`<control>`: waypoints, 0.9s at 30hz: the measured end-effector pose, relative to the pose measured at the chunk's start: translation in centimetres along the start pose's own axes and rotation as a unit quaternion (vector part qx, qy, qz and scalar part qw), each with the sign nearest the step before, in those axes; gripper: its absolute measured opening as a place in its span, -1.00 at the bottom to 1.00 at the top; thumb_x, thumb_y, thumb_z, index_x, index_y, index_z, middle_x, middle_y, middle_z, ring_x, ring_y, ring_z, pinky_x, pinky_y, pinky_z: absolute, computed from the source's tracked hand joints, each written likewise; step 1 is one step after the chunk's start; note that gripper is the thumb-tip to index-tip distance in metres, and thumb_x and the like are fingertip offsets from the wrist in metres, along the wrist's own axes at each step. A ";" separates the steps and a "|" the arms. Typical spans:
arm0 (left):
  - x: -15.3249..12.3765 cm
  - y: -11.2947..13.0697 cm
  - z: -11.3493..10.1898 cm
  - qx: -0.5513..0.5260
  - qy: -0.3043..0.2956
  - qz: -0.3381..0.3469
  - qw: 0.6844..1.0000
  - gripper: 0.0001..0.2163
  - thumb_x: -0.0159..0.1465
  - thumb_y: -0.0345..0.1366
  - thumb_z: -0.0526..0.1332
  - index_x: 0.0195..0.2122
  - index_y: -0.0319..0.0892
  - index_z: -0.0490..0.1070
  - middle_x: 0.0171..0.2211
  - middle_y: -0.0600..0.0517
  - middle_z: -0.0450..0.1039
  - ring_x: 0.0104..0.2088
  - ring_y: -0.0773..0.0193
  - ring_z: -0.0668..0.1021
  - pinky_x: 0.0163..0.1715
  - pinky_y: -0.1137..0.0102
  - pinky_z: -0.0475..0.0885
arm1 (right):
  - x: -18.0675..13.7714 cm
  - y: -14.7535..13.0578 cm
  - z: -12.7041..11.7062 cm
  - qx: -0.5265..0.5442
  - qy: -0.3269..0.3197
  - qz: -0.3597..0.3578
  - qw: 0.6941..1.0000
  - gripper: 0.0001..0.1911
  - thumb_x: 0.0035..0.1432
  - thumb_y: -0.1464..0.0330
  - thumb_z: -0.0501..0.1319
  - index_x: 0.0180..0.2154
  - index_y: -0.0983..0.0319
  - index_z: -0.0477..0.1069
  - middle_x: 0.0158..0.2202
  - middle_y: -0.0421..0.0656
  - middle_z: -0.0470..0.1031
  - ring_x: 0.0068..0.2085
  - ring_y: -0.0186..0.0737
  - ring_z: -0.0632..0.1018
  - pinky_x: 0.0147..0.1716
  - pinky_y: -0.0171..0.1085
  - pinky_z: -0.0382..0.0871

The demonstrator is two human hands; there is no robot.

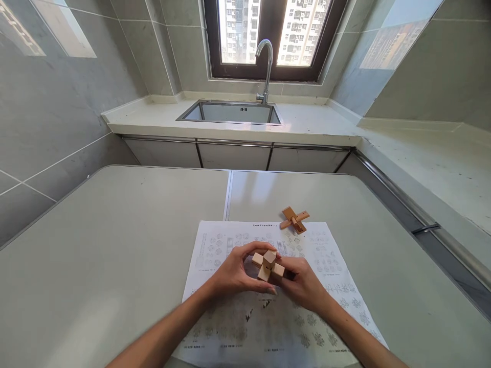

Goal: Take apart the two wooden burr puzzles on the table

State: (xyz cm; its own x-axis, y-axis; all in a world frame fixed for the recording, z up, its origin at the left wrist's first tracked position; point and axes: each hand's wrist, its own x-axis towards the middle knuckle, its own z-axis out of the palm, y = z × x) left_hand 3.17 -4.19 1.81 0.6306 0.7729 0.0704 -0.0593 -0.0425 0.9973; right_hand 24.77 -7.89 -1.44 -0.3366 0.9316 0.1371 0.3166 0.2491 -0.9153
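Both hands hold a small wooden burr puzzle [268,265] of crossed light-wood bars just above a printed instruction sheet [230,240]. My left hand [235,273] curls round its left side, thumb and fingers pinching the bars. My right hand [303,283] grips it from the right and below. A second wooden cross-shaped puzzle [294,219], darker in tone, lies on the table at the sheet's far right corner, beyond my hands and untouched.
The sheet lies on a grey table [95,266] with a seam down its middle. Behind it runs a counter with a steel sink [232,112] and tap [266,69] under a window. A counter [433,163] runs along the right.
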 end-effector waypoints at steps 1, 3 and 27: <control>0.0 0.1 0.0 0.002 0.000 0.001 1.000 -0.32 -0.05 -0.22 0.65 0.12 -0.07 0.52 0.04 -0.09 0.58 0.10 -0.02 0.57 0.18 0.16 0.43 | 0.0 0.0 0.0 -0.003 0.003 -0.001 1.000 -0.61 0.36 0.20 0.26 -0.50 0.22 0.35 -0.54 -0.29 0.15 -0.48 -0.32 0.14 -0.47 -0.30 0.04; 0.0 0.2 0.1 0.010 0.002 0.003 1.000 -0.32 -0.05 -0.24 0.65 0.12 -0.07 0.51 0.05 -0.08 0.58 0.10 -0.01 0.57 0.17 0.18 0.44 | -0.1 -0.1 0.1 -0.011 0.011 -0.001 1.000 -0.59 0.37 0.17 0.26 -0.50 0.22 0.38 -0.55 -0.29 0.15 -0.49 -0.32 0.14 -0.48 -0.29 0.03; 0.1 0.2 1.4 0.173 0.114 0.038 0.977 -0.34 -0.01 -0.12 0.63 0.10 -0.06 0.47 0.01 -0.05 0.63 -0.07 0.08 0.63 0.02 0.23 0.50 | 0.2 -0.7 0.0 0.032 0.070 0.080 0.994 -0.89 0.24 0.29 0.31 -0.31 0.18 0.48 -0.56 -0.33 0.25 -0.51 -0.32 0.22 -0.51 -0.32 0.09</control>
State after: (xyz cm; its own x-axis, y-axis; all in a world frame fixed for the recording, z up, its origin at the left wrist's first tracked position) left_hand 4.31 -4.96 2.01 0.4425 0.8790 0.1777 0.1919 -0.2864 0.9387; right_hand 24.50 -7.87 -0.76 -0.1579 0.9868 0.0361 0.2969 0.0823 -0.9513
